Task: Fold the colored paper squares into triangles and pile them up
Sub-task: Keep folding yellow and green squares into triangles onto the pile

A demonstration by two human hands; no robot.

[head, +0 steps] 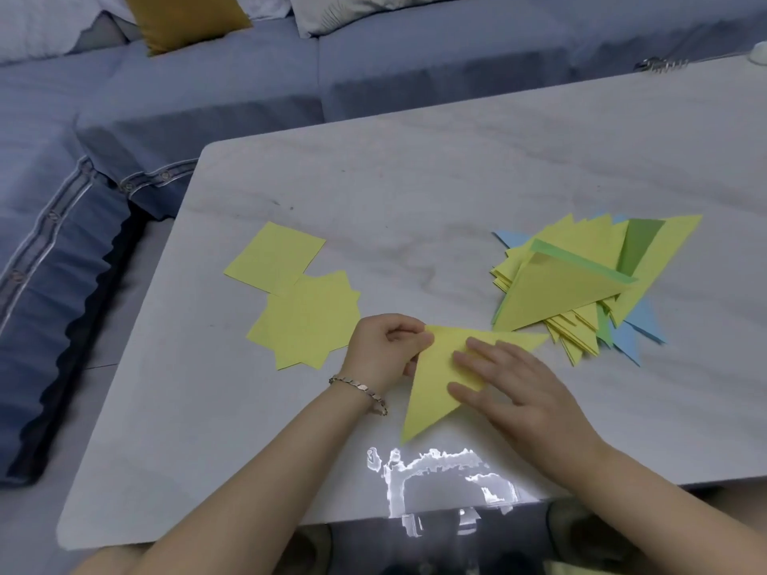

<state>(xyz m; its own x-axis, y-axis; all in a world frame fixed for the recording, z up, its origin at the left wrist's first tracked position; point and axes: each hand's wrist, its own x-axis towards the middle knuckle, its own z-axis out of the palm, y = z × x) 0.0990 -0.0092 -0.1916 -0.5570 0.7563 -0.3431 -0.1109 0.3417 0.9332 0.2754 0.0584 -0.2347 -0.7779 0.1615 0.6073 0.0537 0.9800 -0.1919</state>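
A yellow paper folded into a triangle lies on the marble table near its front edge. My left hand pinches the triangle's upper left corner. My right hand lies flat on the triangle with straight fingers pressing it down. To the left sits a loose stack of unfolded yellow squares, with one square set apart behind it. On the right is a pile of folded triangles, mostly yellow, with green and blue ones among them.
A blue sofa with a mustard cushion and pale cushions runs behind and left of the table. A metal object lies at the table's far right edge. A bright reflection glares near the front edge.
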